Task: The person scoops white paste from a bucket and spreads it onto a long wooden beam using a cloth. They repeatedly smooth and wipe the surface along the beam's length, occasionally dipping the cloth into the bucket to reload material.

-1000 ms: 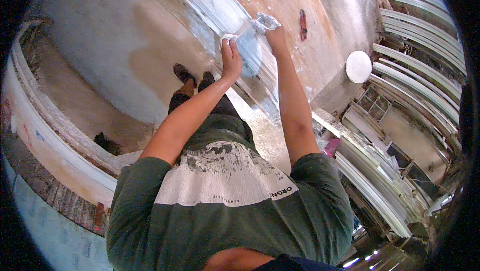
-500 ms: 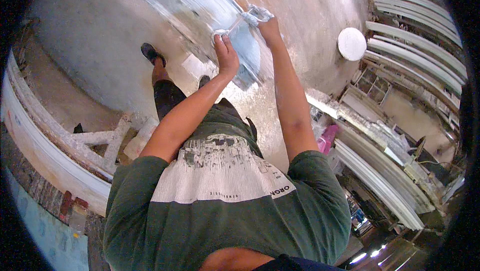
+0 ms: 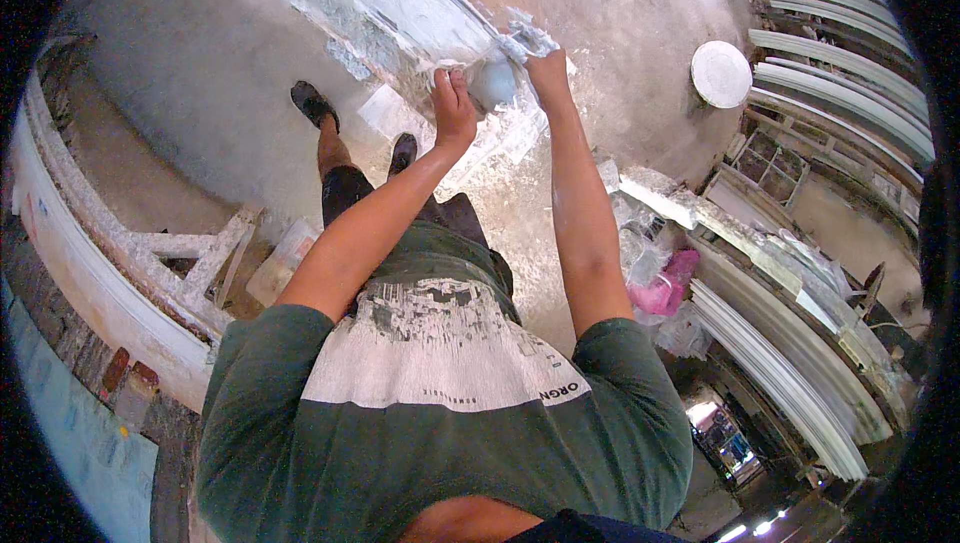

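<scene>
A long, narrow bench [image 3: 385,3] smeared with wet white and pale blue plaster-like material runs away from me toward the upper left. At its near end, both my hands work side by side. My right hand [image 3: 547,75] is closed on a wet, ragged white clump [image 3: 528,41] that looks like plaster-soaked fibre. My left hand [image 3: 455,115] is closed, its fingers bent around a smaller whitish lump at the bench's edge; its kind is hard to make out. Between the hands shows a smooth pale blue patch [image 3: 495,86] at the bench end.
White splatter covers the floor [image 3: 515,188] below the bench. A round white lid or bucket top [image 3: 721,75] sits to the right. Long white mouldings [image 3: 780,373] are stacked at the right, beside a pink bag [image 3: 664,283]. A white-crusted wooden frame [image 3: 205,261] stands at the left.
My hands are now at the bench's near end, where less blue surface shows beyond them. The thin strand stretched between my hands no longer shows clearly. My view and legs have shifted slightly.
</scene>
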Tool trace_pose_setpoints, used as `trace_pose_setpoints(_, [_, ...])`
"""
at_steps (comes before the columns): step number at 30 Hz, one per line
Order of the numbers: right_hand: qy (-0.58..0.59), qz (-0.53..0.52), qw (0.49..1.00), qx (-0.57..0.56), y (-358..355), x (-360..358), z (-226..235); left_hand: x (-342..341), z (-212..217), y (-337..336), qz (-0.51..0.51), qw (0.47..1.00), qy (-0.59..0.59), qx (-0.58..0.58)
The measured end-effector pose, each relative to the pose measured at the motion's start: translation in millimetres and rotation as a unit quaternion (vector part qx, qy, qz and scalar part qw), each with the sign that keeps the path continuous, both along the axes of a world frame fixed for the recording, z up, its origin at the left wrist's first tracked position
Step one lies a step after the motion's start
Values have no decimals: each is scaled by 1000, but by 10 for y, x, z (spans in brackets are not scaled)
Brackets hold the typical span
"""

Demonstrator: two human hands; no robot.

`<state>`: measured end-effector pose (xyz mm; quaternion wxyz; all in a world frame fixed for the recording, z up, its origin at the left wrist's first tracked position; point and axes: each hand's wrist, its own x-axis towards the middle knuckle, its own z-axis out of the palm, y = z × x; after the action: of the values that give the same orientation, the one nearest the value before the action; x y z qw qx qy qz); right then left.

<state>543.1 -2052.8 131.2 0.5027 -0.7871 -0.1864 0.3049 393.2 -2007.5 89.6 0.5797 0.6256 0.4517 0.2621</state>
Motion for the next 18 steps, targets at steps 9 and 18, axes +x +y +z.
trace_pose_setpoints(9, [-15,-80,996,38,-491,-152,-105,-75,-75,-332,-64,996,19,64])
trace_pose_setpoints(18, [-39,-363,914,176,-196,-1140,-299,-168,-148,-466,-109,992,2,60])
